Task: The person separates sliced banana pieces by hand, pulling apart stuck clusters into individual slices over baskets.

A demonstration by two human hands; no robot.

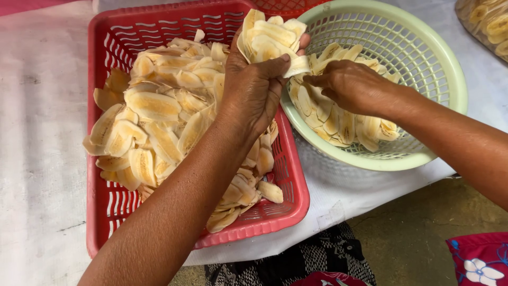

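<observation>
The stack of banana slices [271, 38] sat fanned in my left hand [254, 92], up at twelve o'clock of the view, right over the seam where the red basket [106, 32] met the green basket [450, 79]. Tight spot there: the red rim ran just under my wrist, the green rim touched it at the three o'clock side, and the only open room was upward, above the stack, and out over the white cloth [42, 132] at nine o'clock.

The slices were pale cream, long and thin, with slightly darker edges, overlapped like a hand of cards, dry-looking and a little curled. My left fingers were clenched around the stack, thumb pressed across its lower front, fingertips showing at its far edge.

My right hand [352, 85] lay at three o'clock of the stack, just beside it, over the green basket's slices [344, 124]. Palm faced down, knuckles up, fingers curled toward the lowest slice of the stack; whether they pinched it or only touched it, I couldn't tell.

My left forearm came in from six o'clock, slanting across the red basket and covering its near right part. The right forearm came from four o'clock, crossing the green rim.

Further out, a loose heap of slices [159, 116] filled the red basket toward nine o'clock, some spilling over its left rim. At one o'clock, a clear bag of slices [489, 24]. At five o'clock, bare ground and a flowered pink cloth [479, 259].
</observation>
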